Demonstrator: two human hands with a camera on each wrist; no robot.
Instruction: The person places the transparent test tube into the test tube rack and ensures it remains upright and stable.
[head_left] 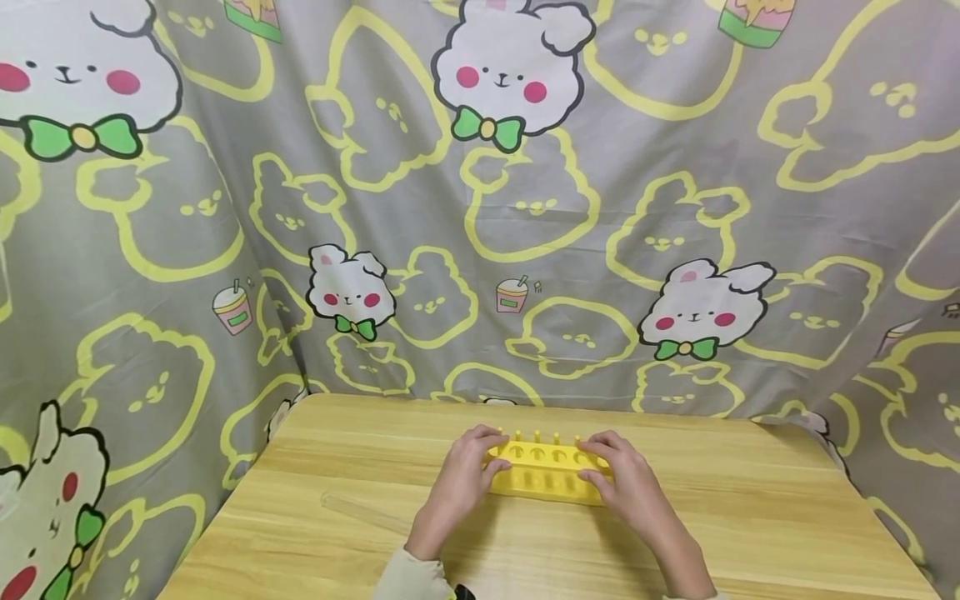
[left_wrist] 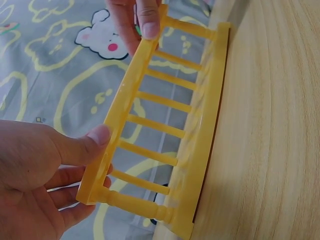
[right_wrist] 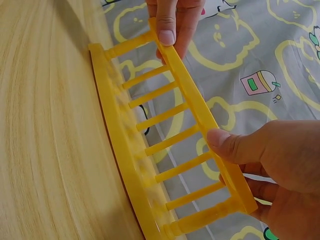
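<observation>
A yellow plastic test tube rack (head_left: 547, 493) stands on the wooden table, with a row of round holes in its top plate and short pegs behind them. My left hand (head_left: 467, 479) holds the left end of the top plate, thumb on the near side and fingers beyond it. At the other end my right hand (head_left: 628, 479) grips the plate in the same way. Both wrist views show thin bars joining the top plate to the rack's base (left_wrist: 205, 130), which sits at the tabletop. A clear test tube (head_left: 367, 512) lies left of my left hand, its near end partly hidden by the forearm.
The wooden table (head_left: 750, 517) reaches back to a grey curtain (head_left: 570, 367) with rabbit prints, which hangs behind it and along both sides.
</observation>
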